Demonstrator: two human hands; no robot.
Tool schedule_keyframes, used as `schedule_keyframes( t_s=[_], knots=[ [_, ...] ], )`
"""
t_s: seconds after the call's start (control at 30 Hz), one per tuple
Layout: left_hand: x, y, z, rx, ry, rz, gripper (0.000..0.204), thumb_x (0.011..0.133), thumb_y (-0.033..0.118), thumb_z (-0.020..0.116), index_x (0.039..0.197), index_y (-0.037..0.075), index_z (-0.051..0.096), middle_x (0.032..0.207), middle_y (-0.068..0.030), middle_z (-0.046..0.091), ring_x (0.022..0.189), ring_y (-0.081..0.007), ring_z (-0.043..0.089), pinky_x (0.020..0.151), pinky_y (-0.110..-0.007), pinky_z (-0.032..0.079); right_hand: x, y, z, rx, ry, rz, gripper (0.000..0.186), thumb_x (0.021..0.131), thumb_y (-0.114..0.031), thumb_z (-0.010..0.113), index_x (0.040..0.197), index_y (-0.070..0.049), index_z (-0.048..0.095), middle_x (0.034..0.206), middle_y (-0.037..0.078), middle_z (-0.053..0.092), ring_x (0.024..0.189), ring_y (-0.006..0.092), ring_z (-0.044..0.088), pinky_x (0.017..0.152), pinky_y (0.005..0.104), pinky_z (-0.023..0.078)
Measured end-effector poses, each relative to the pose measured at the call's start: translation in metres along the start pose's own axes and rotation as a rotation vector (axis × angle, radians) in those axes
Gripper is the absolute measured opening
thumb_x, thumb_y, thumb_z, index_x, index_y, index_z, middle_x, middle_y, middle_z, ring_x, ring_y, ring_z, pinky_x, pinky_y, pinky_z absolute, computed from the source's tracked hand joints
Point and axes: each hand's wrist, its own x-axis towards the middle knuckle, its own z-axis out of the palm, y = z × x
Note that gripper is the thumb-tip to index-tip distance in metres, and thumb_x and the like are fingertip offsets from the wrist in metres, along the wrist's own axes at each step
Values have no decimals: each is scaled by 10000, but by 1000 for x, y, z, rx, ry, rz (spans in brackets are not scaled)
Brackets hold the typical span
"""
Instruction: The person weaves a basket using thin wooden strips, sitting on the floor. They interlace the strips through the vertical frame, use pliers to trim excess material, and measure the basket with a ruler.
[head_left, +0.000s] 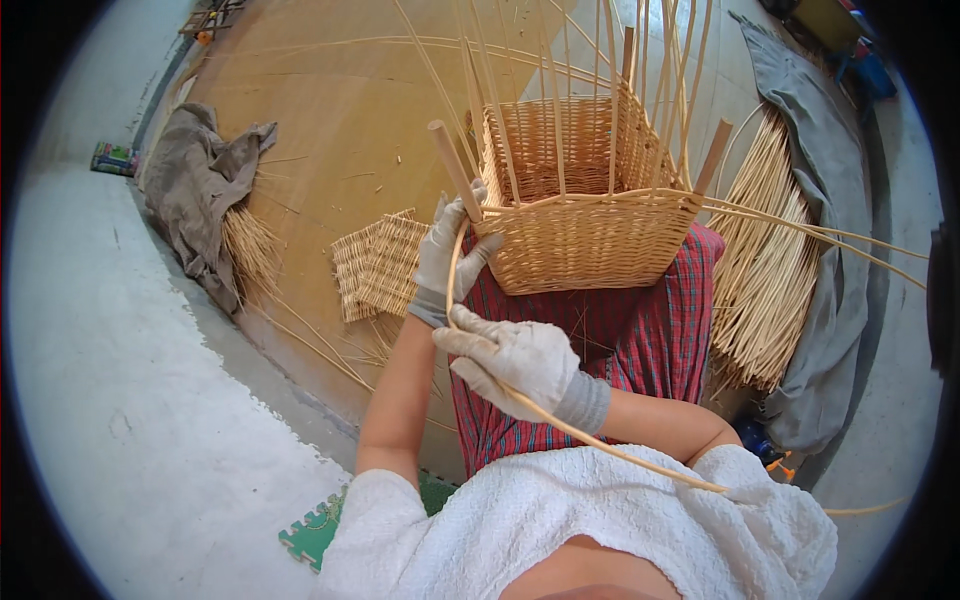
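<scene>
Basket on the lap, both hands on one long cane

Basket [590, 225] of pale woven cane sits on the person's lap, on a red checked cloth [620, 340]. Many thin canes stick up from its rim, and round wooden sticks stand at its corners. Under it all lies a big brown board [330, 110]. A thick bundle of canes [765, 270] lies to the right on a grey cloth [830, 250]. Another grey cloth [200, 190] is bunched up on the left. A small flat woven mat [378, 265] lies just left of the basket. The left hand [450, 255], in a white glove, is closed around the near left corner stick. The right hand [515, 360], gloved too, is closed around one long cane [600, 445]. That cane curves up to the left hand and trails back across the white shirt.
</scene>
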Motion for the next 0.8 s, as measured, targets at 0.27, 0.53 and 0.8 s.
schedule_keyframes(
  t_s=[0.27,0.53,0.8],
  knots=[
    [74,38,-28,-938,-109,-33,651,1071,560,464,1282,-34,628,998,-159,721,932,-232,697,846,-361,572,3,20,20,85,310,-220,255,735,-272,868,946,-228,731,704,-1,579,704,220,599,595,372,474],
    [66,31,3,-852,212,-167,748,967,810,385,690,127,508,489,37,346,375,-98,332,345,-266,279,-20,85,-20,-150,586,-156,366,785,-156,875,679,-194,527,587,1,442,520,229,481,507,380,387],
    [70,28,-10,-1112,7,-175,857,914,877,344,864,69,628,608,-18,498,542,-163,471,552,-319,449,18,168,-41,839,714,537,197,821,40,832,859,-65,670,843,12,682,801,122,660,778,281,589]
  ],
)
